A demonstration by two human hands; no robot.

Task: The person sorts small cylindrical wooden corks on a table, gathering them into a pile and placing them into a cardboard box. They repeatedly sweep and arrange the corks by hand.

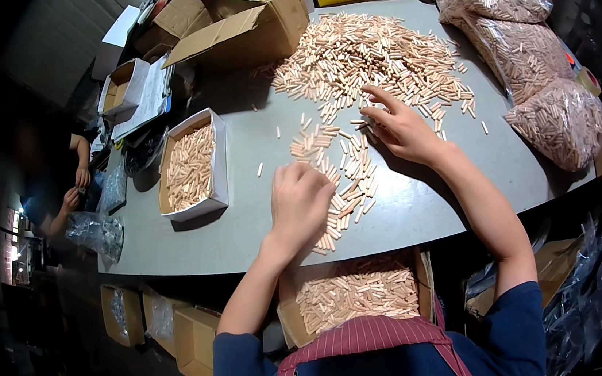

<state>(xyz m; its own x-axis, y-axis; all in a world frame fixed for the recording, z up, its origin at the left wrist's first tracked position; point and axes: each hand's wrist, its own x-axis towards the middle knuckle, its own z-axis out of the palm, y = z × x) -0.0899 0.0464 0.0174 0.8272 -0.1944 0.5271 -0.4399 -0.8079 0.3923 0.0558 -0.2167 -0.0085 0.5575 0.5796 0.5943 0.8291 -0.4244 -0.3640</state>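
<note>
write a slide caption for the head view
Left hand and right hand among loose pale pegs on a grey table.

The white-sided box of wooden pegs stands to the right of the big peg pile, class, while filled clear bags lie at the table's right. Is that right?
Not quite: the white-sided box of wooden pegs stands to the left of the big peg pile, as the head view shows. The rest holds.

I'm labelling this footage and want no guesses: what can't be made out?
All in the head view:
Left hand: fingertips and anything they grip, hidden behind its own back.
Lower box: far end under the table, near end behind the apron.
Co-worker's hand: what it holds, too small and dark.
</note>
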